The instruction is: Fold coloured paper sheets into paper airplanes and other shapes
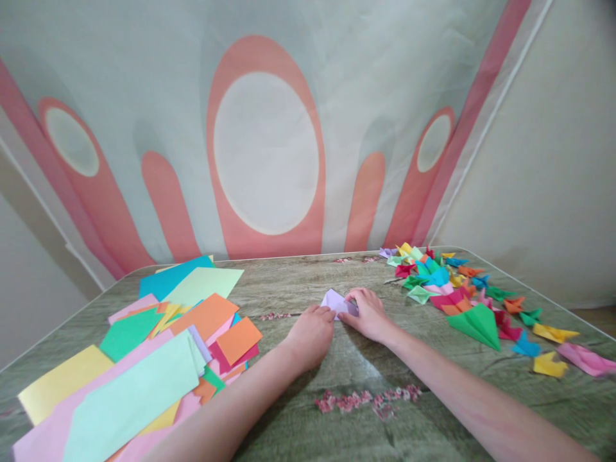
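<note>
A small folded piece of lilac paper (pixel 333 299) lies on the table between my hands, its pointed top facing away from me. My left hand (pixel 311 333) rests over its near left edge, fingers bent and pressed down on the paper. On the other side, my right hand (pixel 367 311) pinches the paper's right part between thumb and fingers. The fingers partly cover the paper, so its lower folds are hidden.
Loose coloured paper sheets (pixel 135 394) are heaped on the left of the wood-patterned table (pixel 289 417). Many small folded paper figures (pixel 437 277) are spread over the right side, with a green folded piece (pixel 476 326) among them. A printed cloth backdrop (pixel 337 96) stands behind.
</note>
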{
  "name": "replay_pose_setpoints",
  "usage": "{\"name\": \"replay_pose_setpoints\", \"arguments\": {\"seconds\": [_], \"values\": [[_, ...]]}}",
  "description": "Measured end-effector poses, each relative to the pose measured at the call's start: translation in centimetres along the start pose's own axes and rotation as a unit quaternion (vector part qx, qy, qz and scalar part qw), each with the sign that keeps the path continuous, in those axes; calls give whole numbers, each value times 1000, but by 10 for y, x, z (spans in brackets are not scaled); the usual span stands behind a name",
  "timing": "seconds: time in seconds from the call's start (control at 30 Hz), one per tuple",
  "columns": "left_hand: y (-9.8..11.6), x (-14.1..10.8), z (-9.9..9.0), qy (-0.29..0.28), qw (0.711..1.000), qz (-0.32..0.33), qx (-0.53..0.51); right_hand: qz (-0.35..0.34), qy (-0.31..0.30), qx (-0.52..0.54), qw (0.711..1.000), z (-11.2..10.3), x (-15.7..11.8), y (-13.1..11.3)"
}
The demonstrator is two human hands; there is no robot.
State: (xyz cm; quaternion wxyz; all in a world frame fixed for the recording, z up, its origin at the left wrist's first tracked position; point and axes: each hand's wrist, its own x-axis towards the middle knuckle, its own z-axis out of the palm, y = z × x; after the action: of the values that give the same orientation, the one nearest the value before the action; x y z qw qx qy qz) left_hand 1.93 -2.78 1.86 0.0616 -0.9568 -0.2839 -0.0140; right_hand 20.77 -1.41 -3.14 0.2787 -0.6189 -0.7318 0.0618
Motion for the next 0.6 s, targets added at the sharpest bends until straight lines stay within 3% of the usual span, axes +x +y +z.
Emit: {"name": "replay_pose_setpoints", "arguments": {"seconds": [0.27, 0.6], "values": [[2, 1, 0, -9, 1000, -7, 10, 21, -40, -29, 999, -13, -2, 10], [1, 0, -2, -12, 1000, -8, 7, 80, -161, -74, 981, -36, 2, 16]]}}
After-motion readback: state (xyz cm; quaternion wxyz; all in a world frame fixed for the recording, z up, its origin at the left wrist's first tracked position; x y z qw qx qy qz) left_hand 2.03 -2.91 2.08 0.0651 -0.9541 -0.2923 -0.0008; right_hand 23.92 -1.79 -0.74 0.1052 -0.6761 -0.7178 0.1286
